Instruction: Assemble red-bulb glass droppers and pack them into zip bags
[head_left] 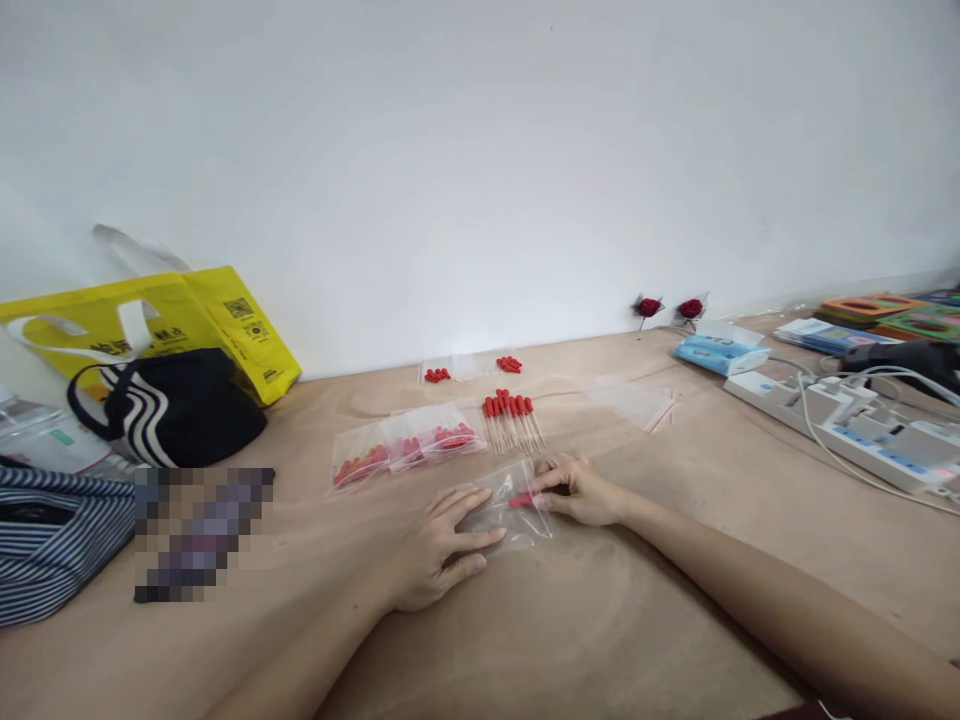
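Observation:
A clear zip bag (501, 520) lies flat on the table in front of me. My left hand (442, 545) rests on its left side, fingers spread and stretched out. At the bag's right end my right hand (577, 490) has its fingers closed around a red-tipped stick (520, 499). The red end points left and shows at or inside the bag; the rest is hidden by my fingers. Just beyond lies a group of red-tipped sticks (512, 418) with thin pale shafts. To their left, filled zip bags (409, 442) with red pieces overlap in a row.
Small red pieces (509, 365) lie near the wall. Flat clear bags (637, 400) are at the right, near a blue tissue pack (720, 353) and a power strip (840, 430) with cables. A yellow bag (262, 335), black pouch (195, 410) and striped cloth (60, 540) stand left.

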